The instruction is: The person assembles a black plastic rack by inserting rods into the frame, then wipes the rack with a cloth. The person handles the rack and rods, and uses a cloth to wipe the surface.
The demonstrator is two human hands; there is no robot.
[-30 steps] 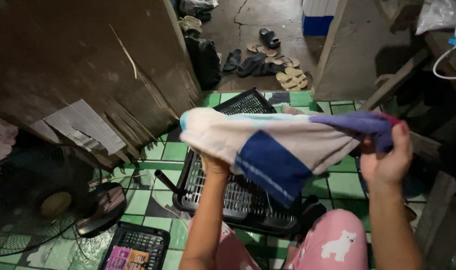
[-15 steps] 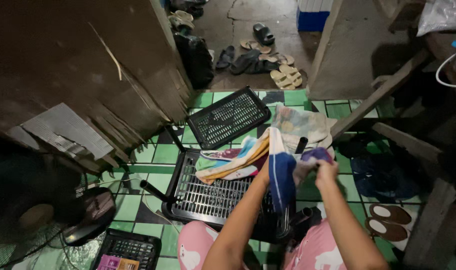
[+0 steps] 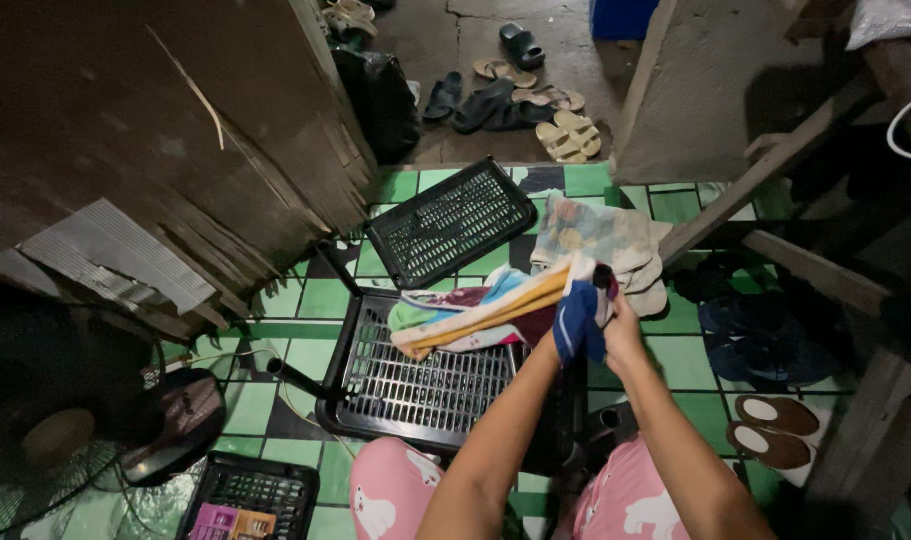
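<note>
Together we hold a folded striped cloth (image 3: 496, 310) over the black crate (image 3: 426, 385) that lies on its side on the green tiled floor (image 3: 321, 300). Our right hand (image 3: 624, 335) is closed around the cloth's near end, where a blue patch (image 3: 574, 322) hangs down between the two wrists. Our left hand (image 3: 556, 335) sits just beside it, mostly hidden behind that blue fold; it seems to grip the same end, but we cannot tell how far its fingers are curled.

From the hands the cloth runs away to the left, its long axis nearly level and tilted slightly down, with the far end drooping over the crate's grid wall. So the free length lies left of both hands, and the left hand is the nearer one to it.

Behind the crate leans a second black tray (image 3: 451, 222), tipped on edge, and right of that a pale printed cloth (image 3: 601, 240) lies on the tiles, just beyond our knuckles. Farther back from the crate, sandals (image 3: 566, 135) are scattered on the concrete. Left of the crate stands a fan (image 3: 46, 450), and a small basket (image 3: 251, 500) sits by our knee.
</note>
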